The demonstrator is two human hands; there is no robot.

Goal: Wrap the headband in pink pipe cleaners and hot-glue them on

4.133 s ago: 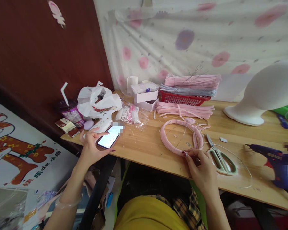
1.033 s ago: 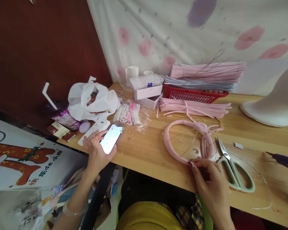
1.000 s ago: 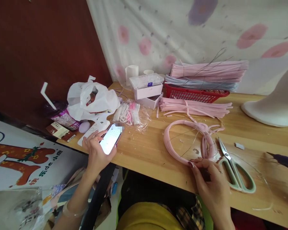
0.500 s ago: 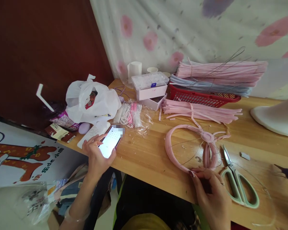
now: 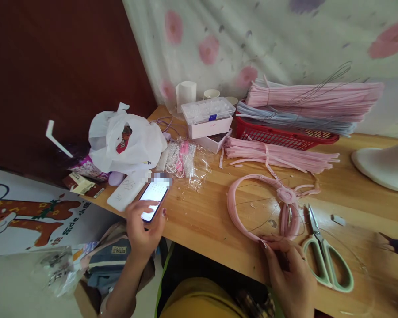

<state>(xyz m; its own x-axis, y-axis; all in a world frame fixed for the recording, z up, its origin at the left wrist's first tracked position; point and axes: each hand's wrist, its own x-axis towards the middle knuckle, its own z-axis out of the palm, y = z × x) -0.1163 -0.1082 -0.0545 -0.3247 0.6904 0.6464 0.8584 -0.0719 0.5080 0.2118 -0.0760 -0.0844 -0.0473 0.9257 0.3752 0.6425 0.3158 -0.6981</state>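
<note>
My left hand [image 5: 144, 229] is at the near end of a lit smartphone [image 5: 152, 198] lying on the table. Its fingers are spread, one reaching over the screen and the thumb out beside the right edge. My right hand [image 5: 287, 265] pinches the near side of a pink hoop [image 5: 232, 201] between thumb and fingers; it looks wound from fuzzy pipe cleaners. A coiled pink rosette [image 5: 286, 194] sits on the hoop's far right part, with loose ends beside it. Green-handled scissors [image 5: 325, 251] lie open just right of this hand.
A bundle of pink pipe cleaners [image 5: 281, 157] lies in front of a red basket [image 5: 285, 134]. Nearby stand a clear-lidded case [image 5: 207, 110], bagged pearl strings [image 5: 181, 159], a white plastic bag [image 5: 126, 141] and a white stand base [image 5: 381, 170]. Another person's hand [image 5: 384, 240] shows at far right.
My left hand has drawn back toward the phone's near end and shifted right, its thumb now off the screen. My right hand keeps its pinch on the hoop. The view has shifted slightly.
</note>
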